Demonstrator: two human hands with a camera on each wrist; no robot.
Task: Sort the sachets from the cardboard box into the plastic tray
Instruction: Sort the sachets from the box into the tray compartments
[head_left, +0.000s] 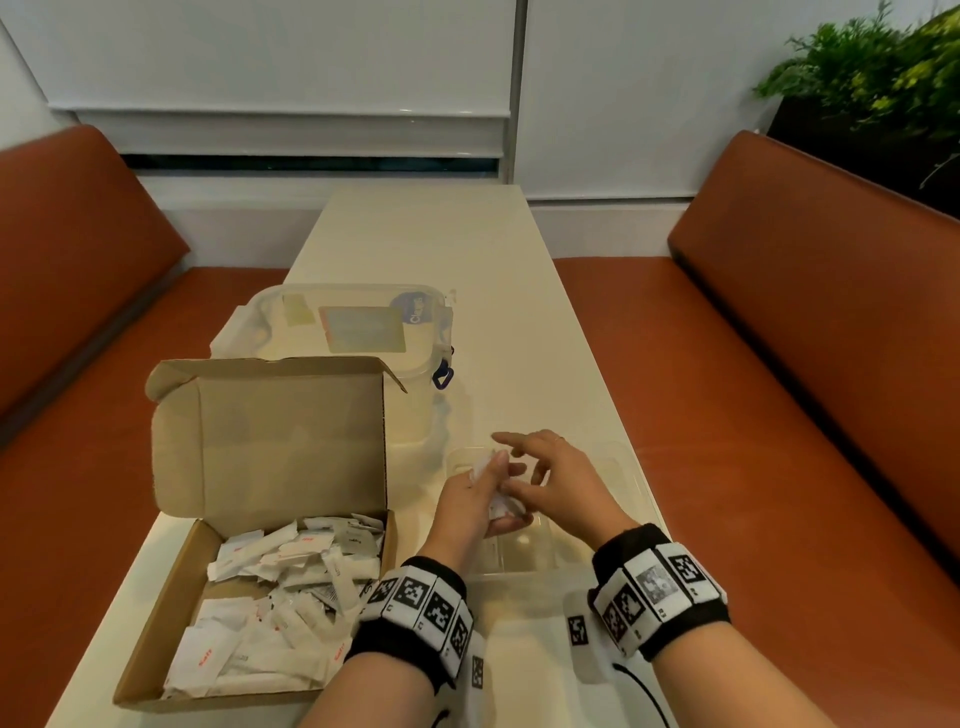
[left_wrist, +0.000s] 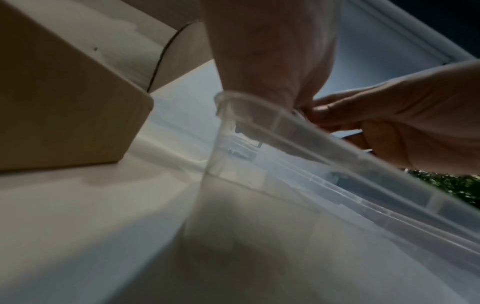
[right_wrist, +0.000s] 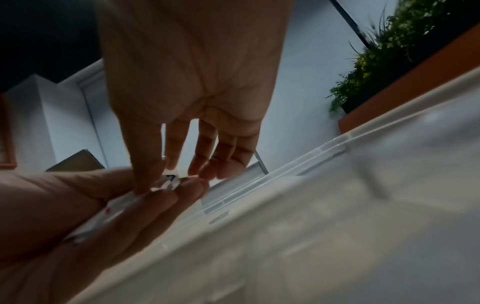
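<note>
Round dark sticker (head_left: 414, 307) on clear lidded container (head_left: 270, 312) behind cardboard box (head_left: 270, 441): white lettering, possibly "Cha…". Red print on sachets (head_left: 270, 597) inside the box illegible.

Sachets (head_left: 496, 488) in the left hand (head_left: 470, 501) mostly hidden by fingers, their print too small to read, plastic tray (head_left: 631, 480) partly covered by both hands, right hand (right_wrist: 182, 86) cut off by the right wrist view's top edge, tray wall blurred.
</note>
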